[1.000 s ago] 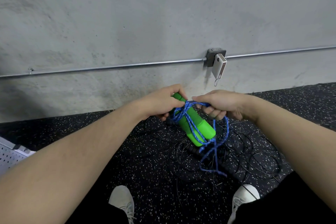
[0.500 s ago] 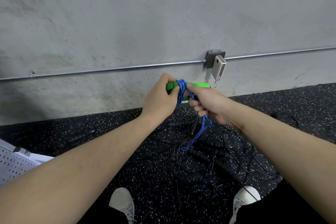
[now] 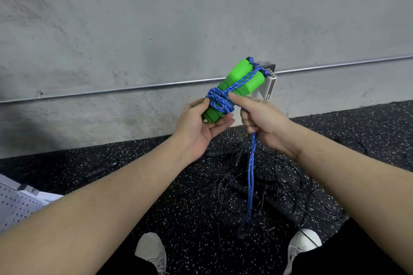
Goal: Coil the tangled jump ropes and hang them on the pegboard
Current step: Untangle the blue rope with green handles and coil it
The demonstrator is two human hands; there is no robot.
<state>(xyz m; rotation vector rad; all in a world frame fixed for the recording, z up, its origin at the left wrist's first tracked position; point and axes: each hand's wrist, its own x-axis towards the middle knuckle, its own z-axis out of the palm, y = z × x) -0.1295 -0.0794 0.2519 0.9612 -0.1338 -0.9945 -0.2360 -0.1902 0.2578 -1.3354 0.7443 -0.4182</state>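
Handles (image 3: 240, 82) sit between left hand (image 3: 196, 123) fingers (image 3: 220, 123); right hand (image 3: 261, 118) pinches rope (image 3: 251, 176).

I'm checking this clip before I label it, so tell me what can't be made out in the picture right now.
- Pegboard, head view: cut off by the left edge; no pegs show.
- Blue rope: part is hidden inside the right hand; its lower end blurs into the dark floor.
- Green handles: lower ends covered by the left hand.
- Black ropes: too thin and tangled to count.
- Wall box: mostly hidden behind the handles.
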